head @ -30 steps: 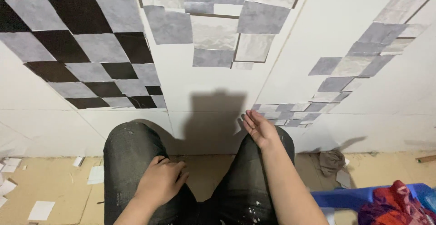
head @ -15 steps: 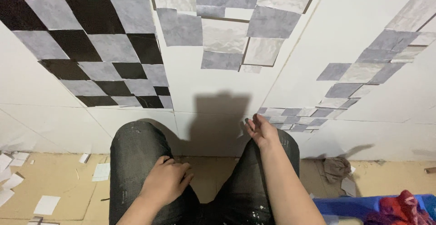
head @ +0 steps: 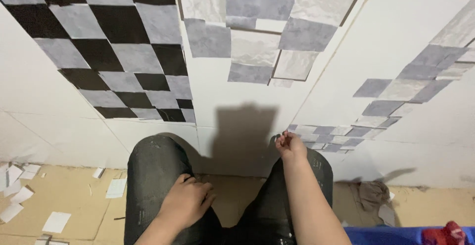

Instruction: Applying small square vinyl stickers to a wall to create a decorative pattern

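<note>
Right fingers: loosely curled and slightly apart at the low edge of the wall, tips close together; whether they pinch anything I cannot tell.
Right hand: centre frame, over the right knee, just beside the lowest grey tiles.
Left fingers: spread and relaxed, holding nothing.
Left hand: lower centre, resting on the left thigh.
Wall: white panels across the upper frame; black-and-grey checker patch upper left, grey patch top centre, a diagonal grey run at right.
Floor: tan board, white paper scraps lower left, a rag lower right.
Risk: a tile pressed on from this crouch, in the shadow, may well sit crooked or lift at a corner; a shifting knee could scuff the low row.
</note>
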